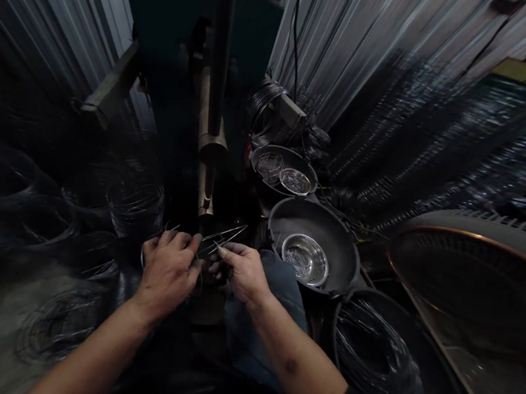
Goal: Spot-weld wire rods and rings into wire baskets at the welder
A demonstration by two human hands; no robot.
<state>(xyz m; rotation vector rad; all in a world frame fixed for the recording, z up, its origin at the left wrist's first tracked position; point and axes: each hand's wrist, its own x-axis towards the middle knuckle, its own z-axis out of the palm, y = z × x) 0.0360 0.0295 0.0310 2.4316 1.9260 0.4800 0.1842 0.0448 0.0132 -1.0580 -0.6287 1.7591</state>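
My left hand [168, 268] and my right hand [241, 272] meet just below a vertical press machine [212, 135]. Both are closed around a small bundle of thin metal wire pieces [224, 235] whose tips fan out up and to the right between them. My left fingers curl over the bundle's near end. My right thumb and fingers pinch it from the right. My knee in blue jeans [277, 286] lies under the right hand.
A dark pan [335, 229] at right carries a steel bowl [306, 259] of small wire pieces. Behind it another pan [267, 153] has a smaller bowl [295, 180]. Wire coils [134, 208] lie left, one coil [378, 353] lower right, a fan guard [473, 257] far right.
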